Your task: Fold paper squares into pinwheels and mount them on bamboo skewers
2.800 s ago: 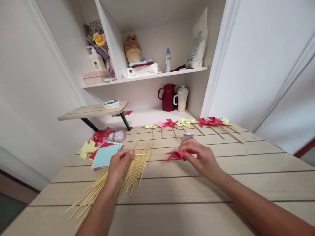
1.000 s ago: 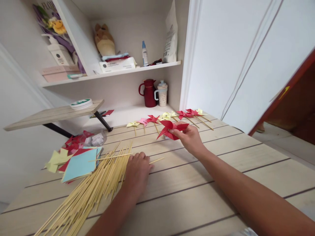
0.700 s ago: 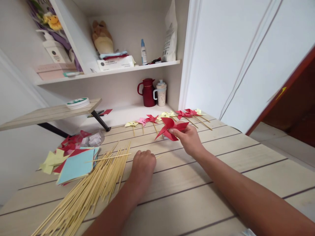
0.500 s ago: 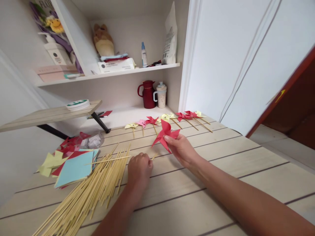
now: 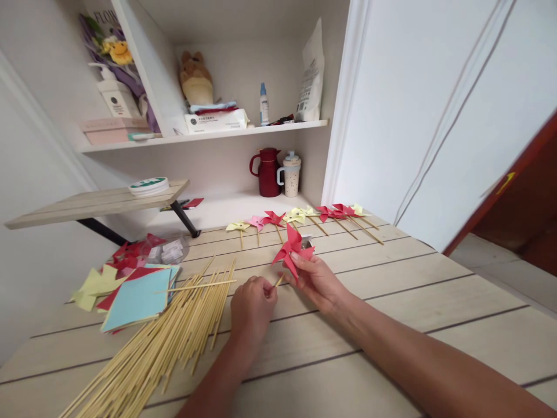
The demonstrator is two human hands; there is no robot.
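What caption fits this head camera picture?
Right hand holds a red pinwheel; left hand pinches a stick.

The left hand [image 5: 252,305] covers most of the stick [image 5: 279,281]; only its tip shows. The stick pile [image 5: 165,342] runs off the bottom edge. Box print [image 5: 213,121] on the shelf [image 5: 261,129] is too small to read.

1. Left hand [image 5: 252,305]: bare, no glove, ring or watch visible.
2. Right hand [image 5: 315,280]: bare too, nothing worn.
3. Both forearms behind the hands: uncovered, no sleeves in view.
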